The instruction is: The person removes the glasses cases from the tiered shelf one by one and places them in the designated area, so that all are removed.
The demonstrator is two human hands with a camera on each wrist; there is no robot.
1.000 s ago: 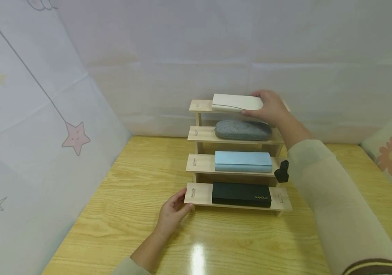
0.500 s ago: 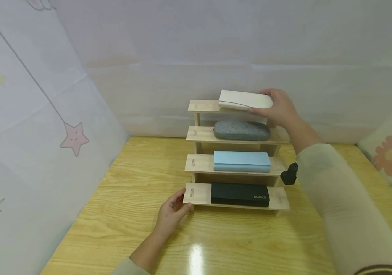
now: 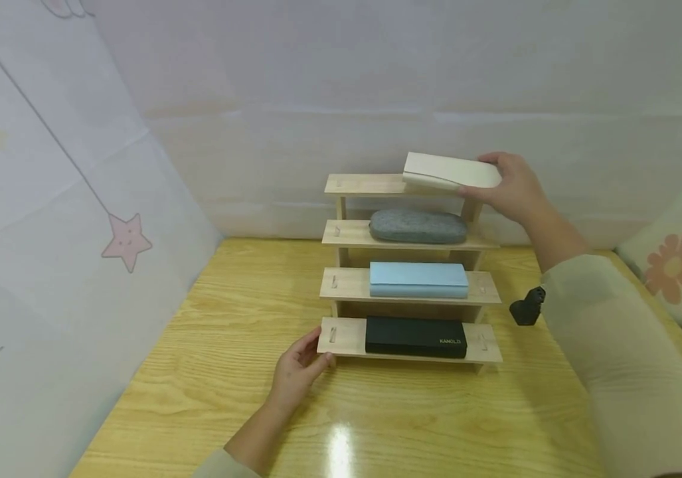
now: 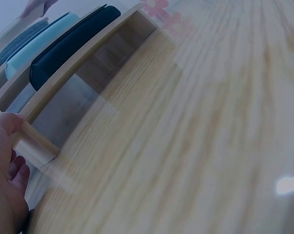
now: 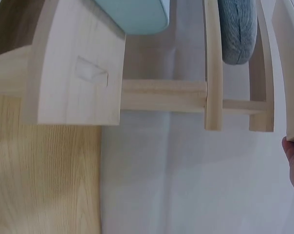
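Note:
My right hand [image 3: 514, 186] pinches the right end of a white glasses case [image 3: 448, 170], thumb in front and fingers behind. The case is tilted and overlaps the right part of the top tier in the head view. A four-step rack is pale wood; its bottom tier [image 3: 343, 335] is gripped at the left end by my left hand [image 3: 299, 372]. In the left wrist view the thumb [image 4: 8, 122] lies at the shelf corner with fingers curled below. Lower tiers carry a grey felt glasses case [image 3: 418, 227], a light blue one [image 3: 418, 280] and a black one [image 3: 415, 337].
The rack stands on a yellow wood-grain table [image 3: 227, 345]. A pale cloth backdrop [image 3: 293, 133] rises close behind it and along both sides. A small black device [image 3: 528, 307] sits by the right sleeve [image 3: 609, 345].
My right hand has lifted the white glasses case off the top tier and carried it rightward, its left end tipping up. My left hand has stayed at the bottom tier.

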